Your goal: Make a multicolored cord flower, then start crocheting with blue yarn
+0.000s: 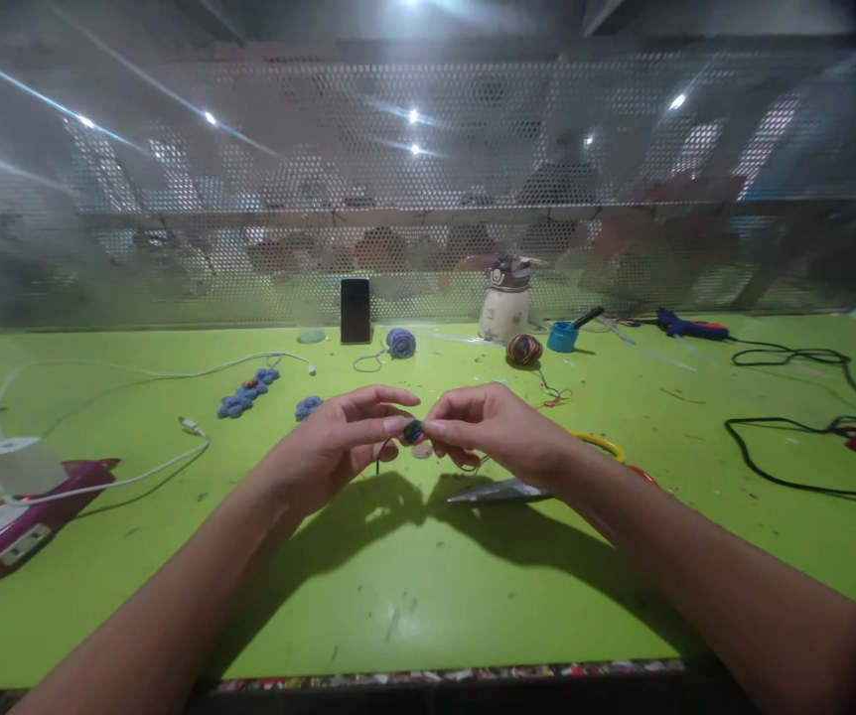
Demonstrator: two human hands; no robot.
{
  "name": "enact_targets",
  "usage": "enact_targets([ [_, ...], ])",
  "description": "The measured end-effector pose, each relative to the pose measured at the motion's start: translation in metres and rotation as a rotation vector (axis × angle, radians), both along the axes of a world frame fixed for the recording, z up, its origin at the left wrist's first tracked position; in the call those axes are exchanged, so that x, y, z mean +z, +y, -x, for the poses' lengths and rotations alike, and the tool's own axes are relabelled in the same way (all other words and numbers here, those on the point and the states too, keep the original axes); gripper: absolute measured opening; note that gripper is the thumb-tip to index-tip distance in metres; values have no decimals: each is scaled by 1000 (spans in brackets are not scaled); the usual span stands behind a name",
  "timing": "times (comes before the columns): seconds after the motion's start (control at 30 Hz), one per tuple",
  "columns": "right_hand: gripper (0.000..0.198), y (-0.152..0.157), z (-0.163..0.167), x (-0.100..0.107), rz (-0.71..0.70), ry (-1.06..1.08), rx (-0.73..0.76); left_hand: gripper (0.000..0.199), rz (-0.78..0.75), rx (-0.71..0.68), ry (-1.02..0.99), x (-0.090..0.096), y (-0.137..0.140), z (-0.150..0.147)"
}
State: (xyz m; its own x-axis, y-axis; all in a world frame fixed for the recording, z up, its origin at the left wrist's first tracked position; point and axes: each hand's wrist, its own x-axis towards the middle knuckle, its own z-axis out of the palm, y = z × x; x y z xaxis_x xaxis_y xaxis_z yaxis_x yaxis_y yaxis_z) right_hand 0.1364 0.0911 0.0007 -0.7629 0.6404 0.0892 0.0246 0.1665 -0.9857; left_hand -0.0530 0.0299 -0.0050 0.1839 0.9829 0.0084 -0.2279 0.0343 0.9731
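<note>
Above the middle of the table, my left hand (pixel 350 427) pinches a small dark, multicoloured yarn piece (pixel 414 431) between thumb and fingers. My right hand (pixel 484 422) meets it from the other side, its fingertips pinched on the same piece. A dark strand hangs below my left fingers. Under my right wrist lies a pair of scissors (pixel 506 490), blade pointing left, with yellow and red handles partly hidden by the arm. Behind my right hand sits a dark and orange yarn ball (pixel 524 350) with a loose tail. Blue knitted flowers (pixel 309 407) rest beside my left hand.
More joined blue flowers (pixel 247 394) lie left. Farther back are a phone (pixel 355 311), a blue yarn ball (pixel 400 344), a pale jar (pixel 504 303) and a blue pot (pixel 563 337). A glue gun (pixel 692 326) trails black cord. A purple power strip (pixel 33 516) with white cables occupies the left.
</note>
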Motion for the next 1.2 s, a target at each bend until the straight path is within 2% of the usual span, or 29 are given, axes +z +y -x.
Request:
enact_targets([
  [0.13, 20, -2, 1, -1, -1, 87, -29, 36, -45, 69, -76, 0, -1, -5],
  [0.33, 23, -10, 6, -4, -42, 154, 4, 28, -58, 137, -163, 1, -3, -11],
  [0.47, 24, -12, 9, -5, -76, 129, -83, 20, -44, 191, -185, 2, -2, -13],
  [0.57, 16, -10, 8, -5, -295, 107, -205, 18, -2, 199, -203, 4, 0, -14],
  [0.63, 22, -8, 7, -6, -487, 80, -271, 21, 15, 180, -211, 6, 1, -15],
  [0.83, 27, -8, 5, -15, -984, 42, -351, 18, 52, 188, -312, 11, -1, -22],
  [0.9, 25, -7, 5, -18, -1103, 13, -392, 21, 40, 198, -358, 12, -2, -24],
  [0.97, 20, -6, 6, -19, -1155, -10, -413, 25, 21, 206, -348, 11, -4, -26],
  [1.07, 19, -6, 7, -21, -1158, -30, -396, 27, -30, 227, -230, 6, -5, -26],
  [1.2, 21, -9, 9, -22, -1101, -47, -385, 22, -204, 332, 87, -6, -4, -25],
])
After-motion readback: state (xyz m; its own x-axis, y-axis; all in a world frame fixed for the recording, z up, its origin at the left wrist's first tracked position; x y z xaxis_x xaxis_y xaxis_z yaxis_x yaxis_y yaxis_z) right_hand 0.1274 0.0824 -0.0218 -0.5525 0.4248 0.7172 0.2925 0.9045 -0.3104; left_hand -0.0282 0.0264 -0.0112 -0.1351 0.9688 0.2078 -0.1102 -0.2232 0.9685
